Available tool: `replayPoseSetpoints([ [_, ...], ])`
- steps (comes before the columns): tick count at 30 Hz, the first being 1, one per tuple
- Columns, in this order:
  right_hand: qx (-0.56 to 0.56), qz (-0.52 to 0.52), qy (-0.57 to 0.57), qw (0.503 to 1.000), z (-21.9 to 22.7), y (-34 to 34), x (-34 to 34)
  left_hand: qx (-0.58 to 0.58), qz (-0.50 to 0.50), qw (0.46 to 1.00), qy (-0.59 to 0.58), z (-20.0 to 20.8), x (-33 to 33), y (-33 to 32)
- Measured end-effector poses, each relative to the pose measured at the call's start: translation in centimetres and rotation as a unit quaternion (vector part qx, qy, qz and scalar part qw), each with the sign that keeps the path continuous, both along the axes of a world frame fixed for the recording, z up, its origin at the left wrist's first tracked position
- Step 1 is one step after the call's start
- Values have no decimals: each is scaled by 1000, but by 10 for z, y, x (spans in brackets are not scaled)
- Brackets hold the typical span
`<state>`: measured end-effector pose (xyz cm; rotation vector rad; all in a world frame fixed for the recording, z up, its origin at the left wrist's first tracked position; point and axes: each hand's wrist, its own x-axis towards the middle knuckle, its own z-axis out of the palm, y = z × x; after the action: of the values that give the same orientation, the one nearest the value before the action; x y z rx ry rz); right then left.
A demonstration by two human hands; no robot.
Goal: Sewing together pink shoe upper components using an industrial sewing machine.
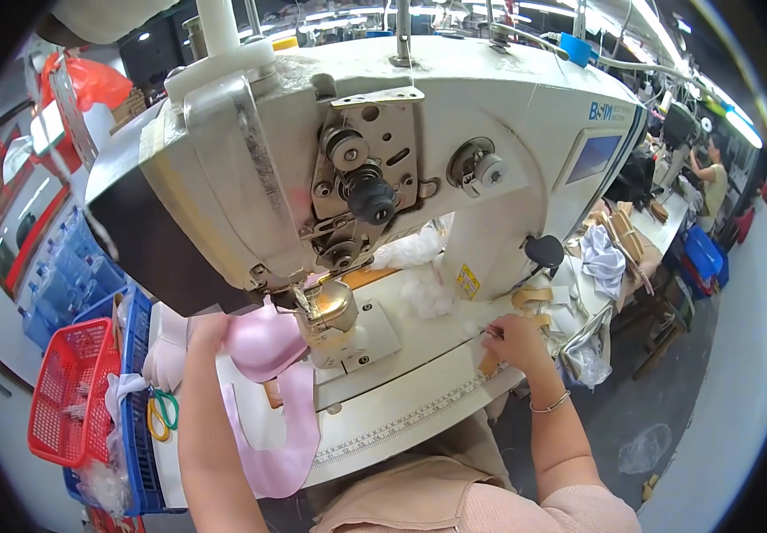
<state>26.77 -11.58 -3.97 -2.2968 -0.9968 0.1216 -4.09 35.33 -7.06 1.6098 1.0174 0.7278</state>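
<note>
We note the left hand (pixel 208 330) pressing the pink fabric piece (pixel 270 351) against the post under the sewing machine (pixel 357 160), fingers seemingly gripping its edge, while the right hand (pixel 515 338) pinches a thin tool (pixel 490 332) on the tabletop (pixel 419 391); feed slowly, keeping fabric taut.

Surface: a white work table (pixel 419 391), with a measuring strip running along its front edge.
Landmark: a large white sewing machine (pixel 383 151) stands on the table.
Under the machine's needle end: a pink padded fabric piece (pixel 268 355) lies here, trailing over the front edge.
Right of the machine's base: tan strips (pixel 530 298) and white fluff (pixel 428 293).
Left of the machine: green-and-yellow scissors (pixel 163 413).
</note>
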Motion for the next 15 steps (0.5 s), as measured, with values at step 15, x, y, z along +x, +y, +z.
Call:
replayPoseSetpoints([
  [15, 54, 1, 7, 999, -8, 0, 14, 163, 82, 897, 404, 34, -134, -187],
])
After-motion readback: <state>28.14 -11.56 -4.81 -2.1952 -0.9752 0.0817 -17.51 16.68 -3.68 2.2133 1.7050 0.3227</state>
